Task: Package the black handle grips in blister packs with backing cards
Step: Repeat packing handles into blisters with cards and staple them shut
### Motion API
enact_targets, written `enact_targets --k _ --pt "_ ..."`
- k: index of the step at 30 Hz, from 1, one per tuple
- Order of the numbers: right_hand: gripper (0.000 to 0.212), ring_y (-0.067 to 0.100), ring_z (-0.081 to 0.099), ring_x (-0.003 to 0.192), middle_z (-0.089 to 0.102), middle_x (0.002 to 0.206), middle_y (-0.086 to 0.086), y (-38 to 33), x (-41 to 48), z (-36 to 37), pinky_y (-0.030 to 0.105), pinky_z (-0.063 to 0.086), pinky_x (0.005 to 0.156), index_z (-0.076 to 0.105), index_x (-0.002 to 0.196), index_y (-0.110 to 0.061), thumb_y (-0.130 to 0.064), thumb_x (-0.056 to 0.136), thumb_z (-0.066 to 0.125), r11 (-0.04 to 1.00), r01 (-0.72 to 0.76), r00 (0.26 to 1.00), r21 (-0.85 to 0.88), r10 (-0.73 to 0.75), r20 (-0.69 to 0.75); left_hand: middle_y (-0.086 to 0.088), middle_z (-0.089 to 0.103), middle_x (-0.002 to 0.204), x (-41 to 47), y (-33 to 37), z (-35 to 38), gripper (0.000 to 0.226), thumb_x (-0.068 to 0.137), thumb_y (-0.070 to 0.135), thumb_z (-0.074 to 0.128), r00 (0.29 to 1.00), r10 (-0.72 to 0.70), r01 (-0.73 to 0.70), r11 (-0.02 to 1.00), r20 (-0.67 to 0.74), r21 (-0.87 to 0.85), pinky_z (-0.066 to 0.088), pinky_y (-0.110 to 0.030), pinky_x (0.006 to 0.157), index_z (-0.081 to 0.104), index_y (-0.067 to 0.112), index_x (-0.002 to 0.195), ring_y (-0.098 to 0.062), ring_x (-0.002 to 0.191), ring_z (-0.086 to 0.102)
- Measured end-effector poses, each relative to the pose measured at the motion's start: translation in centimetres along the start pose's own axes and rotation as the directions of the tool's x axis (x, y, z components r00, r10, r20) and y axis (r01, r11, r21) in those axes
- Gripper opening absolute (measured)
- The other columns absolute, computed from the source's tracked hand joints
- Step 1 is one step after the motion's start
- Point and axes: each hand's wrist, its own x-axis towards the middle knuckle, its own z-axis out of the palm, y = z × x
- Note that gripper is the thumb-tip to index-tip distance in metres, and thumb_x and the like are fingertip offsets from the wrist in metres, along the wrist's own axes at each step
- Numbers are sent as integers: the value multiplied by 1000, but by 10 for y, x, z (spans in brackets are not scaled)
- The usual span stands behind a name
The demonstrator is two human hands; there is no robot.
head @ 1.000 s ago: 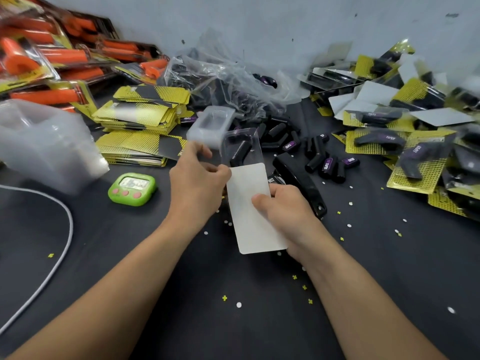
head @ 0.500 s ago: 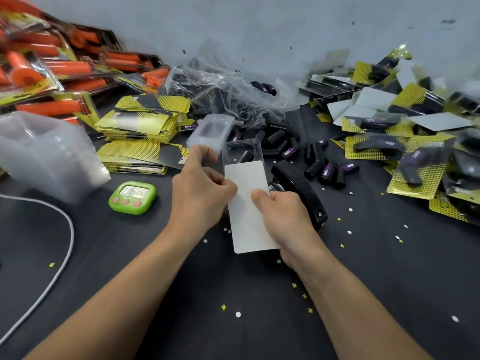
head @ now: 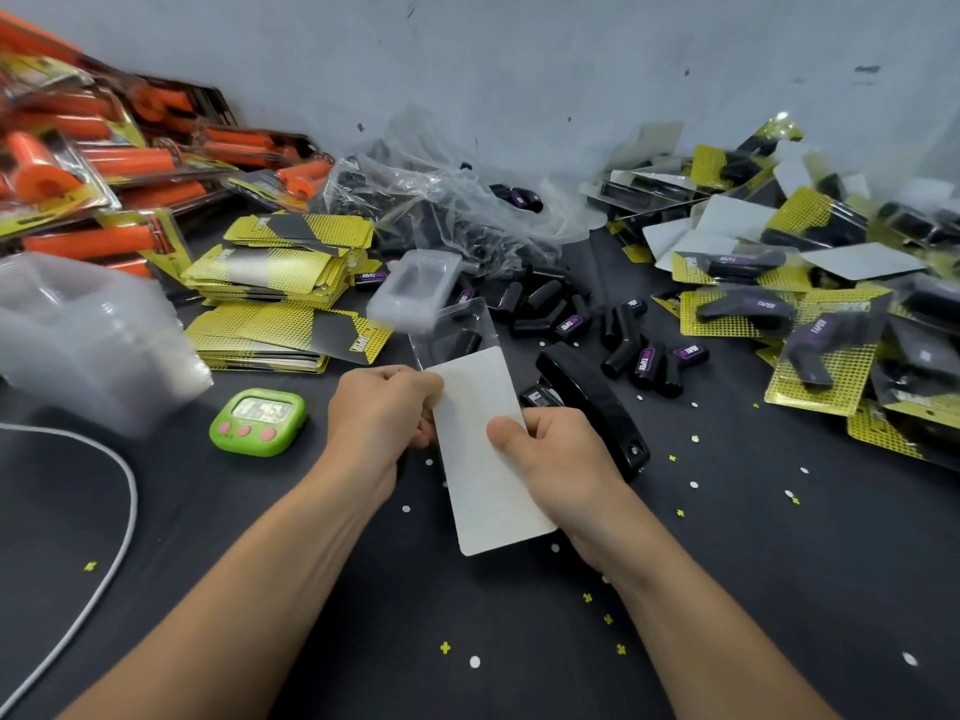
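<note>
The backing card point(head: 483, 459) is being gripped at its left edge by the left hand point(head: 382, 407) and pinched at its right by the right hand point(head: 556, 459), with the blister pack point(head: 457, 324) and its black handle grip point(head: 458, 345) at the card's far end. If the card is being skewed, the grip could be spilled. Open table point(head: 260, 537) is being left near the green timer point(head: 258, 422); rightward, room is being crowded by the stapler point(head: 592, 402).

A pale grey-blue painted wall point(head: 519, 70) closes the far side, flecked with small dark scuff marks point(head: 865, 70) toward its upper right. Below it spreads a matte charcoal-black work surface point(head: 779, 589). Soft, even light falls over both, casting only faint shadows.
</note>
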Motion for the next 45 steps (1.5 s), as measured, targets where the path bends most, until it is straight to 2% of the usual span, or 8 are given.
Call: enact_targets --k 6,10,15,20,23,32,38,45 --pt "16 21 78 79 80 86 1 2 -3 -3 49 64 77 77 91 -15 -26 81 73 1000 15 997 -5 -14 75 -4 55 44 -3 -2 0 13 58 22 56 986 140 -130 984 -85 121 38 -27 44 59 12 49 -22 38 52" --pt "19 25 77 79 79 83 2 4 1 0 54 62 77 78 88 -10 -27 91 70 998 27 999 -53 -28 -31 11 65 56 -5 -4 4 23 80 28 64 928 363 -323 896 -82 304 38 -12 39 68 18 60 -1 50 59" --pt "21 11 72 72 76 78 -10 10 7 1 30 59 61 76 84 -20 -37 93 68 989 22 980 -146 -50 -190 25 70 67 -8 -6 5 8 78 23 66 907 417 -402 829 50 389 43 -8 51 68 31 75 6 65 65" --pt "24 6 70 70 75 80 -10 14 10 1 18 50 52 75 85 -21 -42 94 66 992 16 972 -128 -46 -232 21 73 76 -5 -6 1 22 71 21 67 911 362 -409 851 197 330 51 -21 59 65 36 87 3 69 68" --pt "27 16 72 65 76 76 -5 13 11 2 28 54 49 75 84 -20 -43 94 66 996 9 971 -92 -31 -237 7 75 77 -5 -7 -1 29 65 19 63 909 310 -369 910 278 190 52 -31 54 67 37 88 -13 59 68" --pt "37 27 74 74 77 81 -1 12 13 0 50 61 62 76 90 -20 -54 82 63 996 7 983 -83 -22 -182 -1 64 54 -6 -4 6 16 77 23 60 966 208 -217 975 151 46 47 -27 44 71 23 65 -17 43 58" --pt "32 23 74 71 77 78 -4 13 12 -1 43 60 58 76 84 -22 -52 87 63 997 10 983 -74 -24 -182 -8 72 62 0 -3 2 15 67 27 59 953 198 -232 964 229 131 50 -28 48 73 24 72 -18 44 60" --pt "41 26 72 64 76 73 1 11 11 1 35 50 50 74 79 -18 -55 81 58 1000 3 981 -30 -9 -196 -8 76 77 2 -6 -5 24 73 -2 67 909 193 -247 963 369 105 52 -24 52 75 17 84 -18 56 65"
